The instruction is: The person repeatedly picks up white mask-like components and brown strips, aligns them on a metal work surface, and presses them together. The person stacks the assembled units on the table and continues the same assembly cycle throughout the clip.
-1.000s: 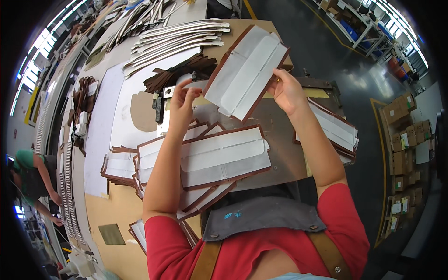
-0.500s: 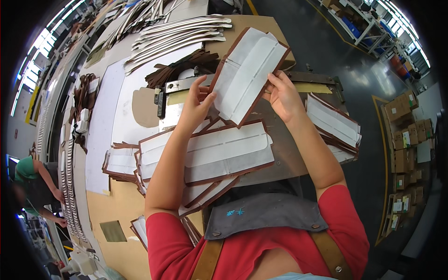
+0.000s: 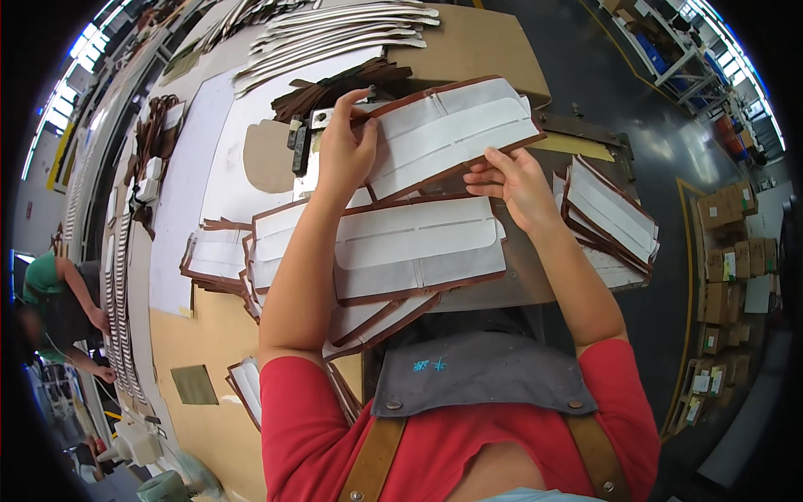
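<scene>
Holding a brown-edged white panel (image 3: pixel 460 134) just beyond the stacked panels (image 3: pixel 418 238), pinching its near edge in the right hand (image 3: pixel 523 188), curling the left hand (image 3: pixel 343 155) half open at its left end, not showing whether gripping; apparently handling one piece, next calling for steady support.

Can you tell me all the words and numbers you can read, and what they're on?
Dark grey apron bib: small blue characters, which I won't copy out.
Cardboard boxes on the right: pale labels, too small to read.
Raised white panel with brown edging: no writing that I can make out.
</scene>
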Demonstrator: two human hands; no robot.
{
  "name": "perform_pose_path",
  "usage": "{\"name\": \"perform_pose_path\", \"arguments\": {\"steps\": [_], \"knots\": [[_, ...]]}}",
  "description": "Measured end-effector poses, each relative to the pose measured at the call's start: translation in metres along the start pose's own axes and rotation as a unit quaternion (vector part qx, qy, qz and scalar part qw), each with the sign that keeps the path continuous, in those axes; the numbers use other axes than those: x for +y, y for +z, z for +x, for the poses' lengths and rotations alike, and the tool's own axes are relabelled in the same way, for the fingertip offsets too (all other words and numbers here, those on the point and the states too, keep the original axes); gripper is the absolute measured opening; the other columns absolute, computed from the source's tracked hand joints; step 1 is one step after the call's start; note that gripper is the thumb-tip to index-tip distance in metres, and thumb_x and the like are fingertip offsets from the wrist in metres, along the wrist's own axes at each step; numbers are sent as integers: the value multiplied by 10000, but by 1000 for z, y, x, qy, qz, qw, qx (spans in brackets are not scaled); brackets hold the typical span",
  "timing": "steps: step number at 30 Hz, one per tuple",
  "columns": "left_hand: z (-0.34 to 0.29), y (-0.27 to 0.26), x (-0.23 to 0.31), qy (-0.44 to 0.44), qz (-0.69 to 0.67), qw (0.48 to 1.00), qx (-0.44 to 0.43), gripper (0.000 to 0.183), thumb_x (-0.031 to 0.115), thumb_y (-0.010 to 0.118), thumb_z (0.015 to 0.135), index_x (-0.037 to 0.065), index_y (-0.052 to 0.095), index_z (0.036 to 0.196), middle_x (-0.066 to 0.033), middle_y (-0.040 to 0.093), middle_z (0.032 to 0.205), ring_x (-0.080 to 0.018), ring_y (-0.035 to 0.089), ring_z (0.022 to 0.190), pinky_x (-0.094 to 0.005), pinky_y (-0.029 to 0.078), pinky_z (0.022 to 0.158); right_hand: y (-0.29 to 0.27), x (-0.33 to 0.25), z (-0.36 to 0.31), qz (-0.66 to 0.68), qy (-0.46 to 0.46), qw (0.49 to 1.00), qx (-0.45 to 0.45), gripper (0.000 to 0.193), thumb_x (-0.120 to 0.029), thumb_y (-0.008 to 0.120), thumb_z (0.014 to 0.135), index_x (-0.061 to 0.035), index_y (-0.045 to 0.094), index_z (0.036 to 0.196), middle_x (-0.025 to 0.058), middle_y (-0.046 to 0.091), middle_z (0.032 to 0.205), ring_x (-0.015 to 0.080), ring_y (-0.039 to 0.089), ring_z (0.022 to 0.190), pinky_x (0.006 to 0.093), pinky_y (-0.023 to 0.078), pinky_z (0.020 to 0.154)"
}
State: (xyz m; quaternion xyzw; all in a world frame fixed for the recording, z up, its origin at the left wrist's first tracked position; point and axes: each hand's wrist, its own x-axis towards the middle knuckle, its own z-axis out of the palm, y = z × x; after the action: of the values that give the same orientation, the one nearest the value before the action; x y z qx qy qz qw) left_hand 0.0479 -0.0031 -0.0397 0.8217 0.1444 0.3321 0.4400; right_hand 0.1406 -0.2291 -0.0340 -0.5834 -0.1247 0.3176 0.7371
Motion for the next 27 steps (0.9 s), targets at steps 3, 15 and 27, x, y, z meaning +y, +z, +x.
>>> {"name": "perform_pose_path", "arguments": {"steps": [3,15,27], "knots": [[1,2,-3,114,187,974,56,326,80,641,805,108,564,1121,-73,588,1036,-202,538,1015,-317,437,814,2,1,-2,5,-9,1000,0,251,-190,559,916,34,452,951,163,592,881,252,657,785,356,590,669],[-25,5,48,205,137,960,-134,103,103,629,805,90,632,907,-42,637,832,-229,562,844,-339,352,834,33,-31,-26,-415,-380,827,-26,115,-141,614,853,-47,632,916,78,635,859,208,607,722,340,490,720],[-15,-9,50,125,117,975,-143,86,124,589,844,60,603,900,-50,606,834,-226,523,857,-353,296,844,29,-62,12,-471,-237,842,-117,175,-146,562,884,7,639,920,104,650,865,204,597,807,295,452,724]]}}
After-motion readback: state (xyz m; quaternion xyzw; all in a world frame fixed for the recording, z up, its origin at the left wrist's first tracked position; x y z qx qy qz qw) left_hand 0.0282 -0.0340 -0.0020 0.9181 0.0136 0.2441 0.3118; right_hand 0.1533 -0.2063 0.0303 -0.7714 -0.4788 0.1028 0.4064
